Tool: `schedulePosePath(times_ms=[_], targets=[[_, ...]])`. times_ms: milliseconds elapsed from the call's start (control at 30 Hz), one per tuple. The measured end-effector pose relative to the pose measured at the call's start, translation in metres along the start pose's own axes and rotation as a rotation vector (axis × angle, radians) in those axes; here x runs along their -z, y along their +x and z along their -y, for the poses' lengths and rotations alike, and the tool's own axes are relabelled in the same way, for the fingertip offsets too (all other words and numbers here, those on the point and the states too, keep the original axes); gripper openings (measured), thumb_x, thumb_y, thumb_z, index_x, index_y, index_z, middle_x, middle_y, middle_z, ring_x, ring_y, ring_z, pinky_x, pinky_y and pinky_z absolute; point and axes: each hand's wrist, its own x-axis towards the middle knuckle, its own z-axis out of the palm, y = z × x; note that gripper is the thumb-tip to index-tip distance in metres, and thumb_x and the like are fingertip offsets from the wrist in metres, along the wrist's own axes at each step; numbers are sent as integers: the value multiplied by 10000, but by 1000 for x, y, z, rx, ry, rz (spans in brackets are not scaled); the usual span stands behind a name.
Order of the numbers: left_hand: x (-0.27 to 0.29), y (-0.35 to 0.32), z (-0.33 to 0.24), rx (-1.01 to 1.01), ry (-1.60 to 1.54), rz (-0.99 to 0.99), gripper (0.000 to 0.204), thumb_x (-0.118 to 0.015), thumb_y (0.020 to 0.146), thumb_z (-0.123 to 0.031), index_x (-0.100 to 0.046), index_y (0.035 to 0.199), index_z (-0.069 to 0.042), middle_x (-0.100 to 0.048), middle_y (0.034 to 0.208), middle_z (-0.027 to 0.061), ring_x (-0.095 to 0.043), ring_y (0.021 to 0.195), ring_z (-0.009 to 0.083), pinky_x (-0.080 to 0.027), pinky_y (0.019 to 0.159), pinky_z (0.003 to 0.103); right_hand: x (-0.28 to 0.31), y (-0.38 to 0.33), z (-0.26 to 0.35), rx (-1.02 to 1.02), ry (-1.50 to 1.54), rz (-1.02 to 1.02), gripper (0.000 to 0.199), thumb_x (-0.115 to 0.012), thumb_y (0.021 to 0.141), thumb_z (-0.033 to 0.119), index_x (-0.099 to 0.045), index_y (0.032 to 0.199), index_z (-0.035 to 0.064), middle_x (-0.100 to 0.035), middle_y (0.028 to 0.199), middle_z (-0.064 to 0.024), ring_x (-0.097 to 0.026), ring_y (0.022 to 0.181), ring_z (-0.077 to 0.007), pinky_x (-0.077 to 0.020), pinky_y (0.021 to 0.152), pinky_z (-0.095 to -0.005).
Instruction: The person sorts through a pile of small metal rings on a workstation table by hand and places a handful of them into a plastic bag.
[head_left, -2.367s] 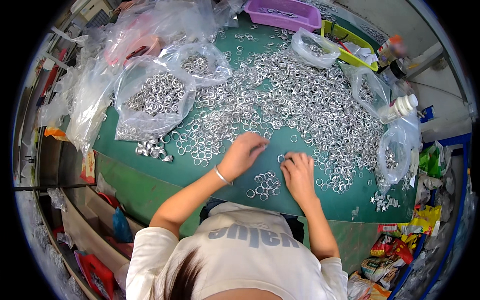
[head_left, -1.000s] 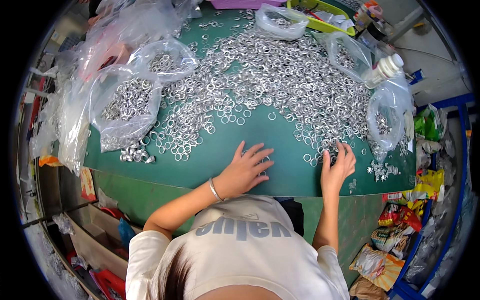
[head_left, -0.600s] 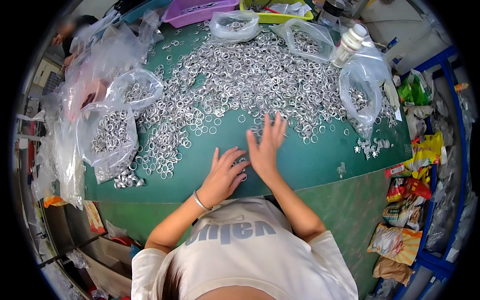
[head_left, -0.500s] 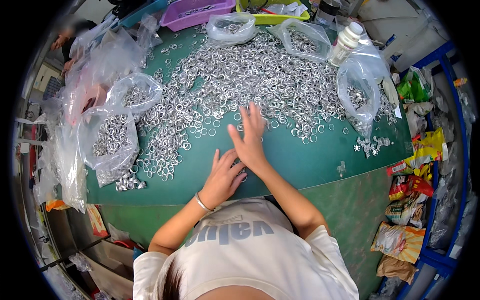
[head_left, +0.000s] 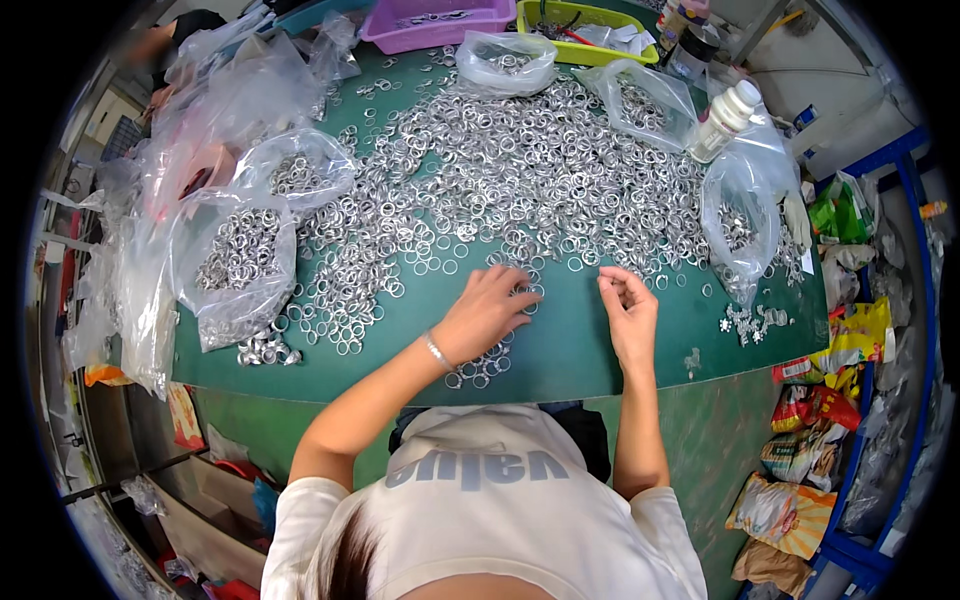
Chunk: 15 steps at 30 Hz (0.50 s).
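My left hand [head_left: 487, 312] lies palm down over a small group of silver rings [head_left: 482, 372] near the table's front edge. Its fingers are apart and touch rings at its right side. To the right, above the bare green surface, my right hand [head_left: 630, 308] has its fingers curled and thumb pressed against them. Whatever sits in that pinch, if anything, is hidden. Beyond both hands spreads a large heap of silver metal rings [head_left: 560, 165], some loose along its near border.
Clear plastic bags of rings surround the heap: one at left [head_left: 240, 265], one at right [head_left: 740, 225]. A white bottle [head_left: 725, 120] stands at the back right. Purple [head_left: 425, 30] and yellow-green [head_left: 590, 45] trays line the far edge. Small metal pieces [head_left: 755, 323] lie near the right edge.
My right hand has moved right, away from my left, and its spread fingers have curled into a pinch. My left hand has moved forward and right, uncovering rings near the table edge.
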Motion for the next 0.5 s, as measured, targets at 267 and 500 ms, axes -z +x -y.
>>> schedulePosePath(times_ms=[267, 500], targets=[[8, -11, 57, 45, 217, -176, 313, -695, 794, -107, -658, 1104, -137, -527, 1125, 75, -492, 1037, 266, -378, 860, 382, -15, 4, 16, 224, -335, 123, 201, -672, 809, 12, -672, 1011, 21, -615, 843, -76, -546, 725, -190, -433, 654, -293], [34, -41, 45, 207, 70, -181, 327, -717, 784, -92, -644, 1101, -115, -540, 1040, 65, -509, 965, 257, -391, 846, 369, -47, 27, 7, 582, -824, 62, 148, -716, 768, 79, -655, 897, 38, -547, 946, -81, -504, 936, -279, -391, 790, -391]])
